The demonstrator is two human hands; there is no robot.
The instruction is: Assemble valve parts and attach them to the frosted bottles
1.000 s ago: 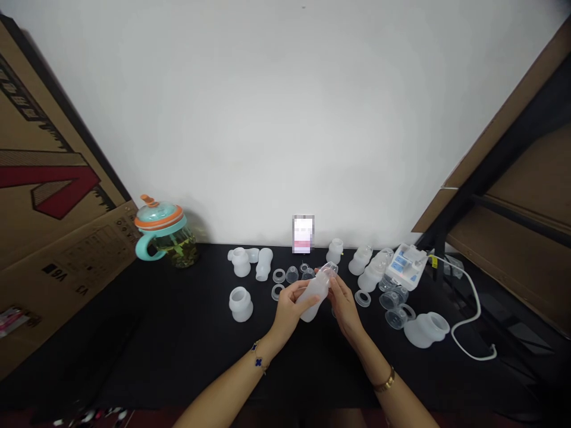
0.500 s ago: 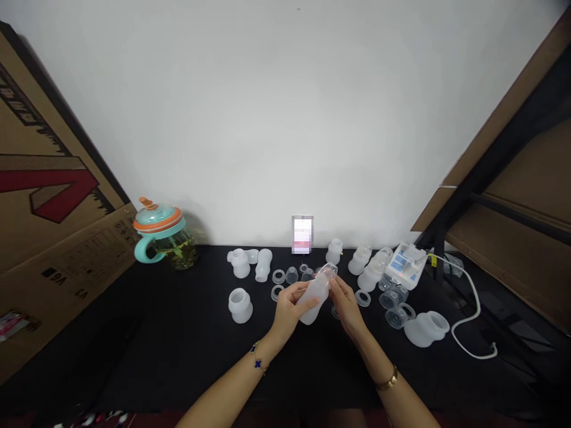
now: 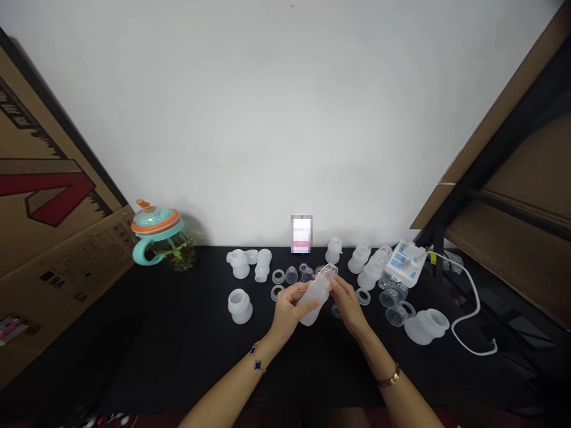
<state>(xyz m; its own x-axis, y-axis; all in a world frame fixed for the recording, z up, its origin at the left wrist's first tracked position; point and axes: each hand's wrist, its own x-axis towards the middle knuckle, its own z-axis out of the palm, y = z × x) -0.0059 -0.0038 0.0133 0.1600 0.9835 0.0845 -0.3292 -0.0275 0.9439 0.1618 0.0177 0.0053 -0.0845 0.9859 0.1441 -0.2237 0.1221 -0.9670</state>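
Observation:
A frosted white baby bottle with a clear cap on its top leans to the right in front of me. My left hand is wrapped around its body, thumb across the front. At the neck, the fingers of my right hand pinch the lower rim of the cap. Just behind the bottle lie clear caps and ring collars, some partly covered by my hands. Another ring rests right of my right hand.
Several open frosted bottles stand about, one at left and one tipped over at right. Capped bottles are at the back right, beside a white box with a cable. A teapot-like jug stands left; a lit screen leans at the wall.
Both hands keep the same hold on the bottle and cap, with hardly any movement. The whole view has shifted very slightly.

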